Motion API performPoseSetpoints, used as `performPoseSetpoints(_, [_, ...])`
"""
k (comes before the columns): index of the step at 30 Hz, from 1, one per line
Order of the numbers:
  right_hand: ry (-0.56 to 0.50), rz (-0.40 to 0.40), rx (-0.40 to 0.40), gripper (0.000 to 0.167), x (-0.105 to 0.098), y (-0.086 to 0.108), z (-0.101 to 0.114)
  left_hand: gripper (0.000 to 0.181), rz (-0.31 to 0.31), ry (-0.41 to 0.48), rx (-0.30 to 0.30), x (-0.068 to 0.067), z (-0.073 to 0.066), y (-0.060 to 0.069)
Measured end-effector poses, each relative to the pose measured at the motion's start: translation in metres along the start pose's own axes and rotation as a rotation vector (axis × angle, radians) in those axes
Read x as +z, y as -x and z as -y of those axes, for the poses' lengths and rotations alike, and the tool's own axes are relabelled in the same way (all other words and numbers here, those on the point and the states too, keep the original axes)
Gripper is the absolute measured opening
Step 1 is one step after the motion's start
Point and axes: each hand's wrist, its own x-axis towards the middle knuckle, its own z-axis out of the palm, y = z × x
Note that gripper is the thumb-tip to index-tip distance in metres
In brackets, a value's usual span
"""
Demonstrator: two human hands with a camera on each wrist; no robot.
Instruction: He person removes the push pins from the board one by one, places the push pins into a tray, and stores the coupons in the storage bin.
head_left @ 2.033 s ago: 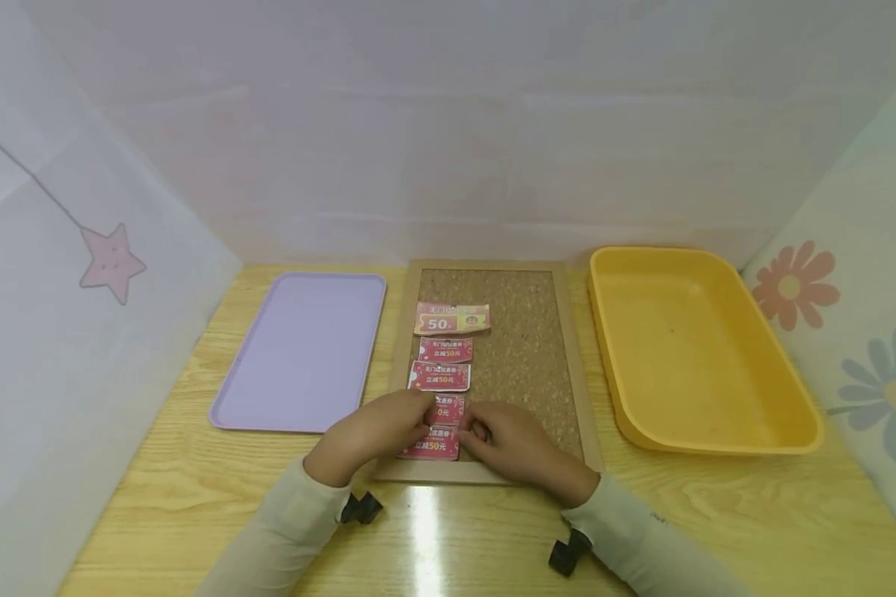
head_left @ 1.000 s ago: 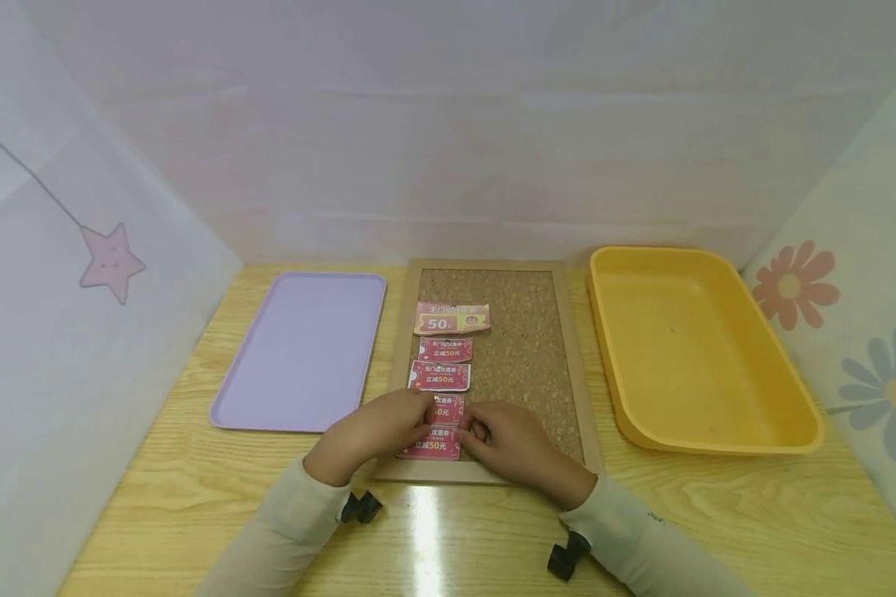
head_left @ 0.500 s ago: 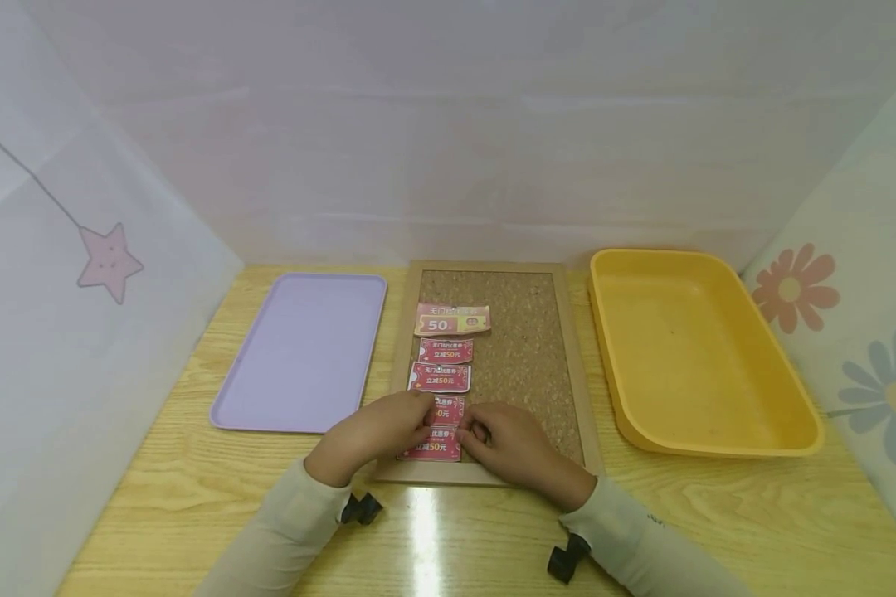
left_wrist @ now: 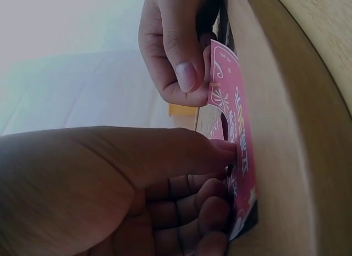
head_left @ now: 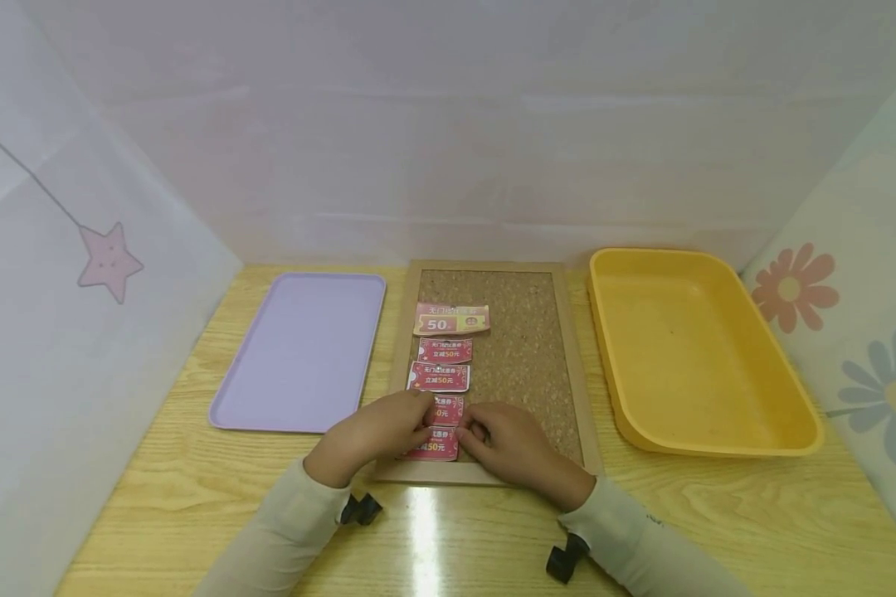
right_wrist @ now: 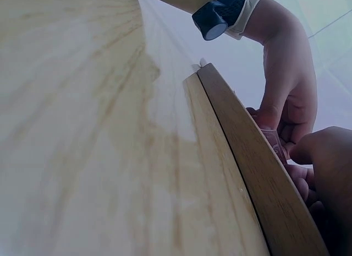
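So five pink coupons are sitting in a column down the left side of the cork board. The upper three are showing what look like tiny pins, so they're probably done. The bottom coupon, lying by the near edge of the wooden frame, is likely the unfinished one, since both hands are crowding it. The left hand is bending its fingers, thumb touching the coupon's face; the right hand is bunching its fingertips around the right end. Thumbs and fingers are sitting close together, but whether either is pinching paper or a pin, can't tell. Room-wise, bare cork is stretching right of the column, so that side is looking easy. Left is tighter: coupons are nearly meeting the frame, with a purple tray lying near it. A yellow tub is standing just beside the right edge, its raised wall probably needing dodging.
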Motion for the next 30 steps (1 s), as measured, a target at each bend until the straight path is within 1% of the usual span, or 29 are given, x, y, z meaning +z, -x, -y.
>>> performPoseSetpoints(5, [-0.012, -0.003, -0.003, 0.013, -0.001, 0.0002, 0.0007, 0.012, -0.013, 0.012, 0.003, -0.0013, -0.0015, -0.0002])
performPoseSetpoints(12, [-0.033, -0.011, -0.005, 0.012, -0.0006, 0.0003, 0.0012, 0.014, -0.037, -0.031, 0.008, 0.0026, -0.0008, -0.0028])
performPoseSetpoints(22, [-0.081, -0.02, 0.039, 0.013, 0.0053, 0.0015, 0.0024, 0.015, -0.069, -0.064, 0.036, 0.0049, 0.0027, -0.0031])
performPoseSetpoints(24, [-0.083, -0.021, 0.04, 0.013, 0.0051, 0.0016, 0.0028, 0.015, -0.066, -0.054, 0.035, 0.0044, 0.0036, -0.0033])
performPoseSetpoints(26, [-0.082, -0.018, 0.041, 0.013, 0.0045, 0.0017, 0.0034, 0.014, -0.055, -0.026, 0.024, 0.0037, 0.004, -0.003])
performPoseSetpoints(30, [-0.074, -0.015, 0.042, 0.013, 0.0038, 0.0016, 0.0038, 0.011, -0.008, 0.049, -0.017, 0.0012, 0.0036, -0.002])
